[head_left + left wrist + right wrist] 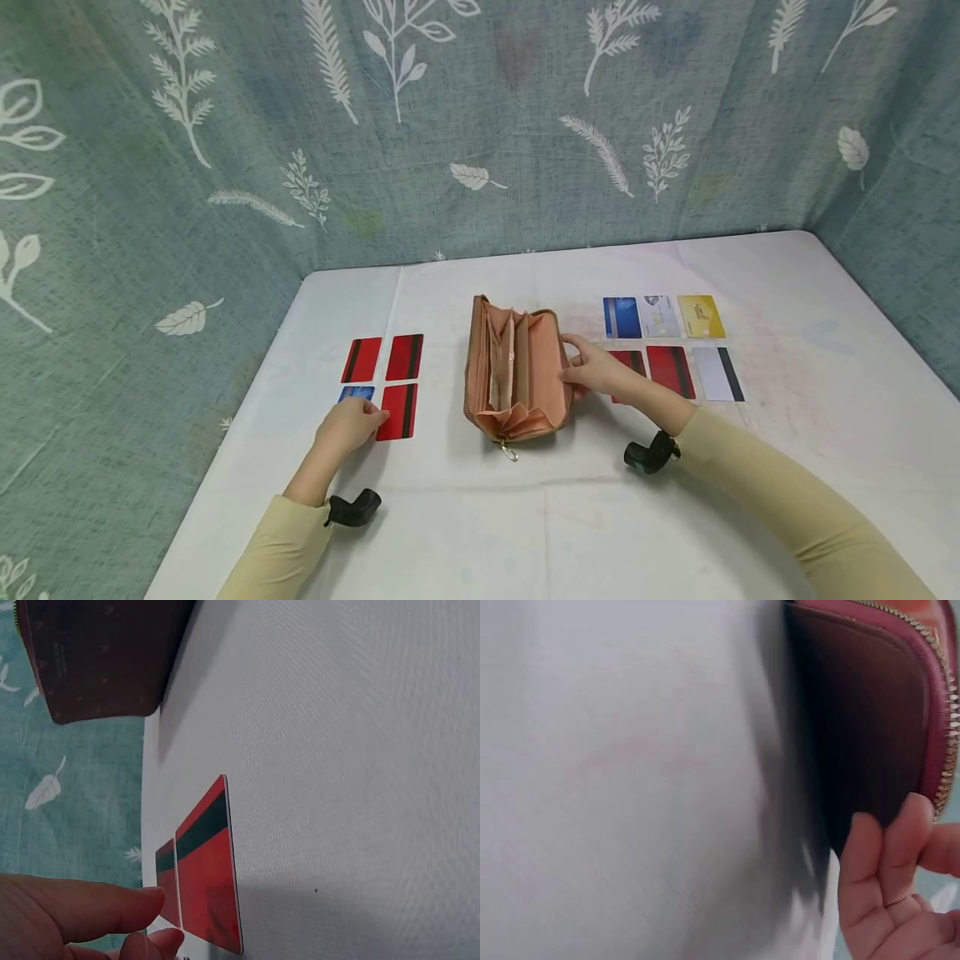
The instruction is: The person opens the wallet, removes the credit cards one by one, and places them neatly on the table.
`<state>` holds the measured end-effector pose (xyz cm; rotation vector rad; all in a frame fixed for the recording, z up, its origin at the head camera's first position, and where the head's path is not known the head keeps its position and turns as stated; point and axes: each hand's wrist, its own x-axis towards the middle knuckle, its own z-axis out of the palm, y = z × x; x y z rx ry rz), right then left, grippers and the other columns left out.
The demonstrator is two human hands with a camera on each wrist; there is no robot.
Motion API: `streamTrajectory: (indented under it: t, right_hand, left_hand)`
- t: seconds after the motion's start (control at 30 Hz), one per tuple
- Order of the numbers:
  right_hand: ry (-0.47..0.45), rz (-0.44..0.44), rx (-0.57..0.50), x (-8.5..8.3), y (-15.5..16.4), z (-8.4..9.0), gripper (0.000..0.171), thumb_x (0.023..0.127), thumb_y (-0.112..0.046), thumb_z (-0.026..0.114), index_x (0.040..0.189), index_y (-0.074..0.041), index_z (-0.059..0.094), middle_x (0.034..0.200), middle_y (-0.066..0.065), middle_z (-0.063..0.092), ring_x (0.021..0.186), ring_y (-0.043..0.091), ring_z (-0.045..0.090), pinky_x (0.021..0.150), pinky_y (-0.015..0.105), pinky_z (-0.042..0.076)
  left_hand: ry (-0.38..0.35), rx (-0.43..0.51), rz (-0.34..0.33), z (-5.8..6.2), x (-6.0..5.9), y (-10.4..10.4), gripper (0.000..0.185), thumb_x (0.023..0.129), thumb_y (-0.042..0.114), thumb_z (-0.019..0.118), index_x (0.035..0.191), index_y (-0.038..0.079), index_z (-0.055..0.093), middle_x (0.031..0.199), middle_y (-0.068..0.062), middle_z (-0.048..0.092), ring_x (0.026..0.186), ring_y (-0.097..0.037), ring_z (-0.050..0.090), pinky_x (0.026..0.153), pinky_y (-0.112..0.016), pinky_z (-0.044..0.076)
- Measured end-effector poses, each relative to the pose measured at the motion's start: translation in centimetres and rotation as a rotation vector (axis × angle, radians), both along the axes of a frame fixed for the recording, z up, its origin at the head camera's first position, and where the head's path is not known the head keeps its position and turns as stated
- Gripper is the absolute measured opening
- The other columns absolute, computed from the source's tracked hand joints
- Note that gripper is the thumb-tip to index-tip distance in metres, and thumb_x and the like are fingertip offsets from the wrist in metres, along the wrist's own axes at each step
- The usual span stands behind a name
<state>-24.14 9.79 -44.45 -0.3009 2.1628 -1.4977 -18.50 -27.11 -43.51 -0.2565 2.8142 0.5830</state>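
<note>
A zip-around wallet (517, 367) stands open on the white table, its pink pleated compartments showing. My right hand (596, 367) grips the wallet's right side; in the right wrist view, fingers (866, 855) lie against the dark outer cover by the gold zip. Over on the left, my left hand (351, 425) is low over a partly covered blue card (356, 393). Its fingertips reach the near-left edge of a red card (398, 412) with a dark stripe. In the left wrist view, a gap shows between thumb and finger, with no card visible there.
Two more red cards, one left (362, 360) and one right (405, 357), lie behind the left hand. Right of the wallet are blue (622, 317), silver (660, 317), gold (701, 317), red (671, 372) and white (717, 373) cards; another red card (628, 361) is partly covered.
</note>
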Motion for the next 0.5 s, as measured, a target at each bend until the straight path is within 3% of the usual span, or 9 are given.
streamTrajectory:
  t: [0.2, 0.5]
  right_hand:
    - [-0.042, -0.014, 0.032, 0.2, -0.36, -0.28, 0.072, 0.089, -0.006, 0.054, 0.145, -0.004, 0.009, 0.077, 0.009, 0.062, 0.049, 0.011, 0.057, 0.057, 0.028, 0.05]
    - [-0.025, 0.016, 0.146, 0.0, 0.17, -0.38, 0.068, 0.088, -0.009, 0.055, 0.144, 0.0, 0.016, 0.077, 0.009, 0.061, 0.053, 0.012, 0.058, 0.062, 0.027, 0.048]
  left_hand:
    - [-0.004, -0.004, -0.002, 0.07, 0.05, 0.0, 0.023, 0.087, 0.025, 0.057, 0.076, 0.005, 0.058, 0.057, -0.001, 0.049, 0.057, -0.015, 0.045, 0.051, -0.027, 0.033]
    - [-0.008, 0.002, -0.006, -0.03, 0.09, -0.14, 0.023, 0.087, 0.025, 0.056, 0.076, 0.005, 0.057, 0.058, -0.001, 0.049, 0.058, -0.015, 0.044, 0.051, -0.027, 0.033]
